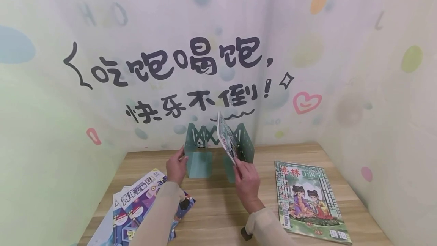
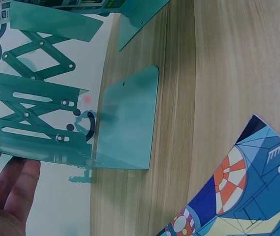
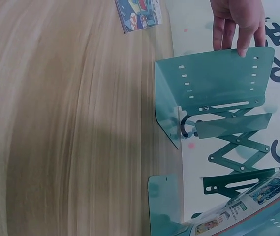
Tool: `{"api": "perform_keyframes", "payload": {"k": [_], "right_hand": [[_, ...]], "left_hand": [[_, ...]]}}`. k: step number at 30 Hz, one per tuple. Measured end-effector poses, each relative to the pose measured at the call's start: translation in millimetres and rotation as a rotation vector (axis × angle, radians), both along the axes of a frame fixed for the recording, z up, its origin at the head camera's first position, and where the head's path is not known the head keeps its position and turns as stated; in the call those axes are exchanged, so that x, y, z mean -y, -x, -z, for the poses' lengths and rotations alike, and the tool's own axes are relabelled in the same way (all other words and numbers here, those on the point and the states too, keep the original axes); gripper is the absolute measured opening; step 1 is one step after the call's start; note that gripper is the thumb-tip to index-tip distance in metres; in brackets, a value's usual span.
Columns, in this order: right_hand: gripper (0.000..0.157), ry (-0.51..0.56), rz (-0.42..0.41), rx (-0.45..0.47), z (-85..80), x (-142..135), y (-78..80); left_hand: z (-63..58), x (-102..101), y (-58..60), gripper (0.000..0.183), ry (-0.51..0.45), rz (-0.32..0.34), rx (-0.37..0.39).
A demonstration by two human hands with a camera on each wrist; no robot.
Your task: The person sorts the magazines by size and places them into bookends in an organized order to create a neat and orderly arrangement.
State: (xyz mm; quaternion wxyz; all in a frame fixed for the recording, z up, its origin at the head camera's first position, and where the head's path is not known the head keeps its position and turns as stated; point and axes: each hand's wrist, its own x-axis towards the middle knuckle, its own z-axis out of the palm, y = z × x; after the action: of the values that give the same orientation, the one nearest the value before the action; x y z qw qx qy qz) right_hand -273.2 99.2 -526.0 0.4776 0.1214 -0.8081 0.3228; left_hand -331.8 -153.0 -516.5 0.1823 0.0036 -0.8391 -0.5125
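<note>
A green metal expandable bookend with a crisscross back stands at the rear of the table. My left hand pinches its left end plate; in the left wrist view, the thumb is on one face and the fingers are behind the other. My right hand grips the near lower edge of a magazine, which stands tilted between the end plates, close to the right one. In the right wrist view, the magazine overlaps the lower part of the bookend, and only a sliver of the right hand shows at the edge.
Several overlapping magazines lie at the left of the wooden table, partly under the left forearm. Another magazine with two cartoon figures lies flat at the right. A printed wall curtain hangs right behind the bookend.
</note>
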Motion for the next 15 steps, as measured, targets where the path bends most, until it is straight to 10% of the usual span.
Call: {"api": "perform_keyframes", "payload": {"k": [15], "right_hand": [[0.035,-0.05,0.027,0.078,6.4,4.1,-2.5]], "left_hand": [[-1.6,-2.9,-3.6,0.05,-0.003,-0.014,-0.005]]}}
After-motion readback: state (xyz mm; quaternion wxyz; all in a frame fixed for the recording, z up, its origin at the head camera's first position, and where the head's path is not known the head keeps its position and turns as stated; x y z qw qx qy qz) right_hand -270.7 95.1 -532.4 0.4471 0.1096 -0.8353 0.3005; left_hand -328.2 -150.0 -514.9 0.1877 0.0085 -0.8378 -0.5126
